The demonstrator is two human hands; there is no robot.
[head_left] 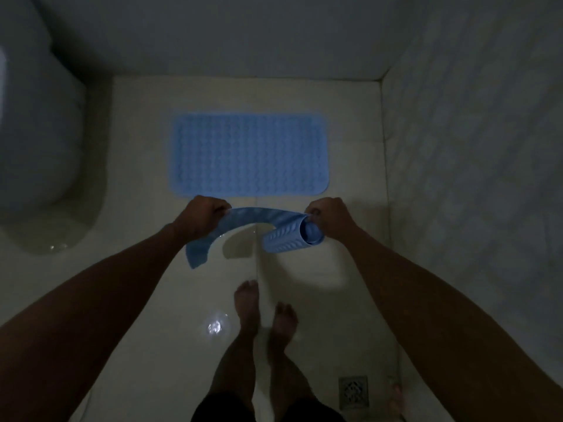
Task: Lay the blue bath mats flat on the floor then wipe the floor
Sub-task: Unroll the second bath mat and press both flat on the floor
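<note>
Curled blue mat (pixel 243 220) between both hands

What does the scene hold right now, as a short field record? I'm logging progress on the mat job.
first mat: blue bath mat lies flat on the floor, near the far wall
second mat: half-rolled blue mat held in the air
left hand: grips the unrolled end
right hand: grips the rolled end
nearby: toilet at left, floor drain at lower right
wiping: not begun
</note>
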